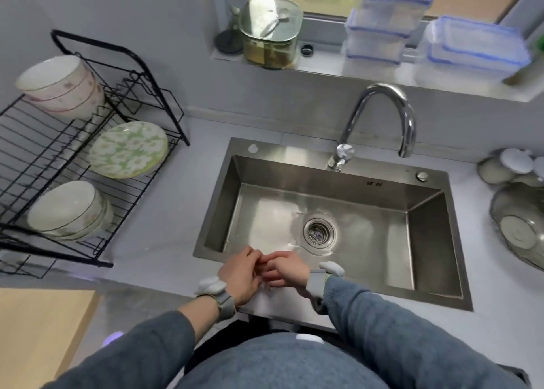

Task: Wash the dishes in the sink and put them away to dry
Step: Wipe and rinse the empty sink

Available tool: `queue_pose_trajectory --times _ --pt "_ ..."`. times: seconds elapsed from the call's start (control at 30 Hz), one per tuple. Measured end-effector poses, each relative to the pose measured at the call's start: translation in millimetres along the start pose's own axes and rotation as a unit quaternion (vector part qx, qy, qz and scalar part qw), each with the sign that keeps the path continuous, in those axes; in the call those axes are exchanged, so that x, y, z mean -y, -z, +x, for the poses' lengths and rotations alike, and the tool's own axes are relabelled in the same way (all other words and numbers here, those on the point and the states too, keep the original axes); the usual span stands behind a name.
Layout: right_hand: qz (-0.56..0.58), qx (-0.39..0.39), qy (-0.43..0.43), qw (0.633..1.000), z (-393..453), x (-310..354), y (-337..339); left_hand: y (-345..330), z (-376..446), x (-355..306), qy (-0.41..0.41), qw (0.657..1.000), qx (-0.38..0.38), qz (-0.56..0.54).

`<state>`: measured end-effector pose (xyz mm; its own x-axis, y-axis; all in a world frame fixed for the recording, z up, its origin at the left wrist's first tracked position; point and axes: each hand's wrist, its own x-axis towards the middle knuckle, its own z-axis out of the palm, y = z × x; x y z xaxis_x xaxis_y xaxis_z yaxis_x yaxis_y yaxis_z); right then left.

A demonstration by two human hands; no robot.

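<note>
A rectangular brushed stainless-steel sink (332, 212) is set into a pale smooth countertop (176, 212), its wet basin holding only a round metal drain strainer (319, 232). Behind the sink a curved chrome faucet (382, 118) arches over the basin. To the left of the sink stands a black wire dish rack (73, 159) with the washed dishes propped on edge: a stack of white bowls with faint pink pattern (61, 87) on its upper tier, green floral plates (128, 149) leaning nearest the sink, and a stack of plain pale bowls (69, 210) at its front. Right of the sink lies a shiny metal colander (521, 229). On the sill behind the sink are a square glass jar (269, 32) and stacked clear plastic boxes with blue rims (385, 21).

Over the sink's near edge, the left hand (241, 274) and right hand (284, 272) meet, fingers loosely curled and interlaced against each other; whether they pinch anything cannot be told. Both wrists wear grey bands, and grey knitted sleeves (382, 324) cover the forearms
</note>
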<state>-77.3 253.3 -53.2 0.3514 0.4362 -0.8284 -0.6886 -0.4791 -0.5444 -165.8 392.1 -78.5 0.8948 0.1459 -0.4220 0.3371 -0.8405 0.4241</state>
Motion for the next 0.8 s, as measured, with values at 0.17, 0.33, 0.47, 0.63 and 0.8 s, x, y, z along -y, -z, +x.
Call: queue_pose_trajectory --times 0.17,0.33,0.47,0.63,0.8 --pt "-0.057 -0.068 -0.004 0.996 -4 3 34 13 -2 24 0.059 0.998 -0.022 -0.003" --pt "-0.066 -0.101 -0.002 0.993 -5 14 52 44 -9 82 0.165 0.983 -0.037 -0.071" --pt "-0.078 -0.089 0.014 0.993 -6 32 48 67 -10 124 0.212 0.971 -0.058 -0.095" --pt "-0.119 -0.066 0.040 0.990 -1 51 30 76 -13 144 0.266 0.953 -0.111 -0.090" --pt "-0.148 -0.044 0.048 0.987 5 64 17 77 -21 130 0.286 0.945 -0.150 -0.059"
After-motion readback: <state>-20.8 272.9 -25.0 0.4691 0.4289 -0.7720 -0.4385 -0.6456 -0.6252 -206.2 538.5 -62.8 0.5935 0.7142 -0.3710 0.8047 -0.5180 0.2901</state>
